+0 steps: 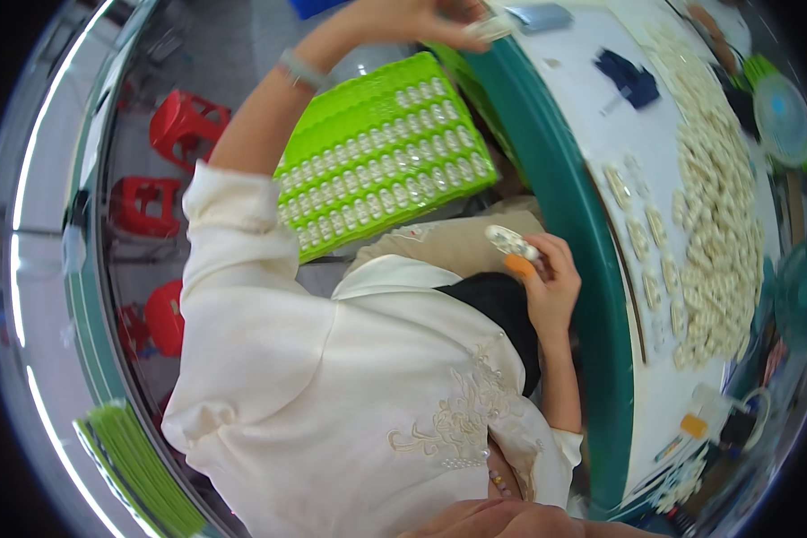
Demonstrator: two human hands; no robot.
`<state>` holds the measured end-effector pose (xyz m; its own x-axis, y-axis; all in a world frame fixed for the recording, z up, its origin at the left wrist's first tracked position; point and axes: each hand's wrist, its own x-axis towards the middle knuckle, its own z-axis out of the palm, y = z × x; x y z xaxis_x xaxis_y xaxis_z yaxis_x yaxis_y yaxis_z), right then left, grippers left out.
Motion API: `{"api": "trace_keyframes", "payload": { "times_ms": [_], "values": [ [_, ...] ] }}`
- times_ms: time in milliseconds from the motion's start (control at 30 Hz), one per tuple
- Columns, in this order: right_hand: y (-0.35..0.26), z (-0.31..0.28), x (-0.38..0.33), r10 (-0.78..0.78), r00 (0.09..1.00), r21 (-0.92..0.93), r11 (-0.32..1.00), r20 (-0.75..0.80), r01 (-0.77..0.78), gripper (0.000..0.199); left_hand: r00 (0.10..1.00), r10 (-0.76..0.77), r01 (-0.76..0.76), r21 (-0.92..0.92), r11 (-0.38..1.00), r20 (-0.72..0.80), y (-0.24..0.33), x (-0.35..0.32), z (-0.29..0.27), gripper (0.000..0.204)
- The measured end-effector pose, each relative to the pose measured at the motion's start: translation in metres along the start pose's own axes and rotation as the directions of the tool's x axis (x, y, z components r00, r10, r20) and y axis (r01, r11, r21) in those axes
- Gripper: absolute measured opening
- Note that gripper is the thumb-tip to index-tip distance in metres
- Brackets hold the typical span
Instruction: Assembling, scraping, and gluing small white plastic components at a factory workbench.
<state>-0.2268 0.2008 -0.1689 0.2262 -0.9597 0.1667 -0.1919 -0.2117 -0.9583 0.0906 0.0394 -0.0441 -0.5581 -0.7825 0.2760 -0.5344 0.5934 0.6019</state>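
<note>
My right hand (554, 282), with an orange cover on its thumb, grips a cream oval plastic piece (511, 242) with small raised or recessed spots. It holds the piece over my lap, beside the table edge. My left arm reaches far forward. At the top, my left hand (430, 20) pinches a small whitish piece (491, 27) at the table's edge; the top of the picture cuts off part of that hand. Between my arms, a bright green tray (327, 112) bears rows of similar cream oval pieces.
A green-edged white table (547, 99) curves along the right. A large heap of cream pieces (713, 242) covers its far side, with several set in rows nearby. A dark blue cloth (628, 79) lies farther up. Red stools (148, 206) stand at left; green trays (139, 466) stack lower left.
</note>
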Motion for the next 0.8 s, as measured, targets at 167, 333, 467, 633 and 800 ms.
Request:
{"api": "trace_keyframes", "payload": {
  "times_ms": [167, 333, 467, 633, 800],
  "values": [
    [0.040, 0.085, 0.084, 0.105, 0.959, -0.042, 0.994, 0.261, -0.098, 0.028, 0.637, -0.726, 0.671, -0.278, 0.687, -0.259, -0.062, -0.214, 0.008, 0.031],
    [0.118, 0.182, 0.160, 0.118, 0.950, -0.302, 0.953, 0.290, -0.026, 0.027, 0.126, -0.939, 0.617, -0.716, 0.327, -0.320, -0.097, -0.381, 0.086, 0.035],
    [0.157, 0.259, 0.222, 0.080, 0.970, -0.392, 0.920, 0.231, 0.018, 0.029, -0.143, -0.948, 0.411, -0.888, 0.204, -0.284, -0.109, -0.400, 0.119, 0.044],
    [0.177, 0.323, 0.246, 0.064, 0.987, -0.613, 0.789, 0.145, 0.039, 0.032, -0.291, -0.905, 0.455, -0.877, 0.153, -0.309, -0.144, -0.403, 0.133, 0.043],
    [0.177, 0.306, 0.245, 0.099, 0.991, -0.623, 0.782, 0.088, -0.023, 0.039, -0.258, -0.729, 0.850, -0.507, 0.141, -0.634, -0.190, -0.369, 0.139, 0.046]
  ]
}}
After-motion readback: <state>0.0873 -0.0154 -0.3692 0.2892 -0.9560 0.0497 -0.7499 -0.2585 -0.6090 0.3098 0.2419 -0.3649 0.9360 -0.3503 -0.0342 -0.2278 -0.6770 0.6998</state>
